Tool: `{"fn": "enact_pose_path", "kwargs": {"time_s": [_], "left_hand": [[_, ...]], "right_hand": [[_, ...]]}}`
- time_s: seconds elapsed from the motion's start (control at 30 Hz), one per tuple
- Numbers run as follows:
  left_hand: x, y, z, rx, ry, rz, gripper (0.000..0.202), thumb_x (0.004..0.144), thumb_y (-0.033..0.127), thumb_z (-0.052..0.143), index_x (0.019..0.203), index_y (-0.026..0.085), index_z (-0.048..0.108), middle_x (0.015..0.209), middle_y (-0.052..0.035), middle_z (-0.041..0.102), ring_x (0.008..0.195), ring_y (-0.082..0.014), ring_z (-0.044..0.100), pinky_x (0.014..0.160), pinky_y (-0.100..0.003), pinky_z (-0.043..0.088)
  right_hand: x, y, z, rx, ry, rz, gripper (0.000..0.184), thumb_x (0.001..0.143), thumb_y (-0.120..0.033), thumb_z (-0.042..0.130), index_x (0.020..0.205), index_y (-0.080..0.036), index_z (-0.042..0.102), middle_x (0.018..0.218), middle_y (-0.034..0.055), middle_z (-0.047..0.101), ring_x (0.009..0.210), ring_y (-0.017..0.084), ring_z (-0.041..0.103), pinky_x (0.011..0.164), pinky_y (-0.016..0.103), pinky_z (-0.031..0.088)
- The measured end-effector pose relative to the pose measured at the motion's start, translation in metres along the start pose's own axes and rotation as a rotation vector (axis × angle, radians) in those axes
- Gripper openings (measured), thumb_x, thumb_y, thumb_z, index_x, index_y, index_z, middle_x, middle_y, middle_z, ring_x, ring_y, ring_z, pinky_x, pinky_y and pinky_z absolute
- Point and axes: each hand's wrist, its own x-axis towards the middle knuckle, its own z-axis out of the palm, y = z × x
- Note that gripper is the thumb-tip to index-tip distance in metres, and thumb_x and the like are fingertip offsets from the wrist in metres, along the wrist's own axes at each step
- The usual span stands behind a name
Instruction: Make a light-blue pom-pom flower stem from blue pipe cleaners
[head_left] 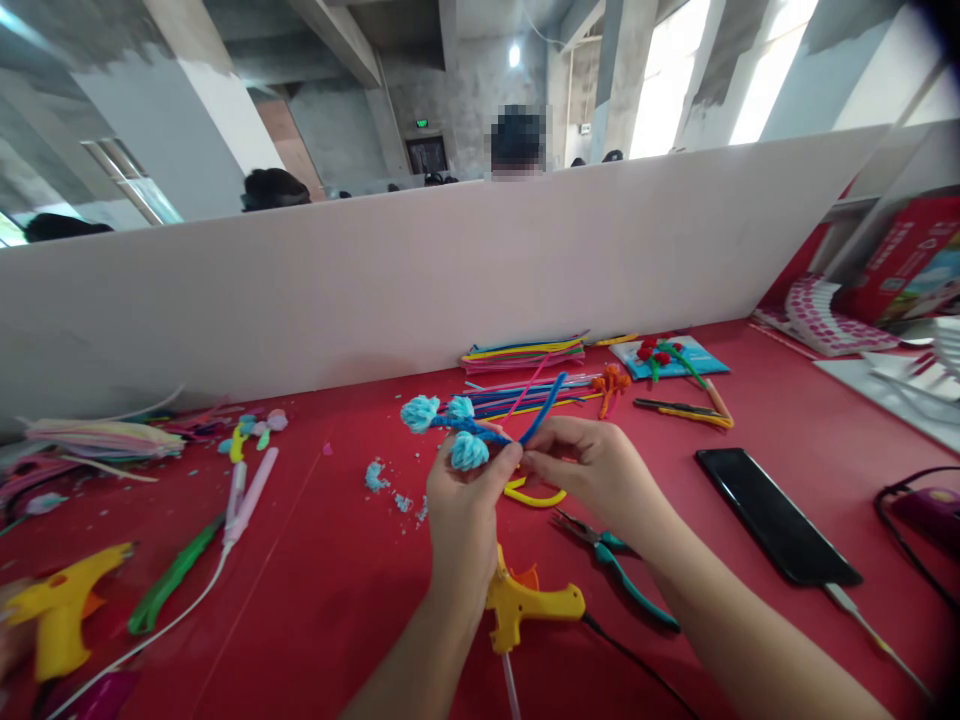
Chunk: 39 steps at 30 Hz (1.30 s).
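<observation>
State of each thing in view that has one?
Blue flower spray: held in left hand
Dark blue pipe cleaner: bent upward
Right hand: fingertips together near pipe cleaner
Phone: screen dark, cable plugged in
Pliers: handles spread
Centre glue gun: lying down, glue stick protruding
Left glue gun: in another person's hand
Pink tool: arms apart
Exit sign: lit

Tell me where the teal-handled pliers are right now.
In the head view, the teal-handled pliers lie on the red table, right of centre, between the nearer yellow glue gun and the black phone, partly hidden by the right forearm.
</observation>
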Motion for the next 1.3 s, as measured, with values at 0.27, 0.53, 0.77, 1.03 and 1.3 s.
{"fn": "enact_pose_path", "kwargs": {"time_s": [0.27, 0.53, 0.77, 1.03, 1.3], "left_hand": [[0.007, 0.008, -0.006, -0.049, -0.053, -0.013, 0.013, 0.068, 0.015, 0.072, 0.078, 0.015, 0.064, 0.072, 0.0012, 0.06, 0.068, -0.009, 0.054, 0.067, -0.021, 0.046], [0.01, 0.009, -0.007, -0.066, -0.164, -0.104, 0.01, 0.068, 0.013, 0.07, 0.076, 0.013, 0.063, 0.069, 0.0015, 0.057, 0.06, -0.0075, 0.052, 0.06, -0.02, 0.043], [0.012, 0.025, -0.015, -0.03, -0.326, -0.215, 0.029, 0.067, 0.016, 0.072, 0.094, 0.014, 0.062, 0.074, 0.0005, 0.059, 0.062, -0.0083, 0.054, 0.06, -0.02, 0.045], [0.007, 0.03, -0.019, 0.577, -0.325, -0.006, 0.035, 0.065, 0.021, 0.073, 0.093, 0.023, 0.052, 0.063, 0.0073, 0.053, 0.056, -0.0089, 0.051, 0.054, -0.018, 0.041], [0.004, 0.032, -0.012, 0.344, -0.429, -0.159, 0.038, 0.068, 0.017, 0.067, 0.101, 0.023, 0.049, 0.075, 0.003, 0.059, 0.07, -0.013, 0.057, 0.067, -0.025, 0.048]], "right_hand": [[0.002, 0.004, -0.004, 0.115, -0.12, 0.094, 0.017, 0.074, -0.033, 0.064, 0.077, -0.017, 0.065, 0.062, 0.0009, 0.066, 0.06, 0.015, 0.063, 0.056, 0.024, 0.048], [-0.006, 0.0, 0.0, -0.215, -0.102, -0.132, 0.013, 0.081, -0.022, 0.055, 0.072, -0.018, 0.064, 0.064, 0.0003, 0.065, 0.058, 0.014, 0.06, 0.054, 0.023, 0.043], [0.0, 0.004, -0.023, -0.023, -0.4, -0.083, 0.018, 0.084, -0.03, 0.055, 0.077, -0.018, 0.067, 0.07, 0.0017, 0.067, 0.062, 0.015, 0.061, 0.059, 0.025, 0.046], [0.014, 0.019, -0.01, 0.29, -0.209, -0.038, 0.018, 0.07, -0.031, 0.071, 0.081, -0.018, 0.063, 0.075, 0.0007, 0.06, 0.064, 0.013, 0.055, 0.057, 0.025, 0.043], [0.01, 0.012, 0.001, 0.528, -0.137, 0.065, 0.017, 0.067, -0.027, 0.072, 0.067, -0.017, 0.059, 0.062, -0.0024, 0.057, 0.054, 0.01, 0.052, 0.054, 0.024, 0.041]]}}
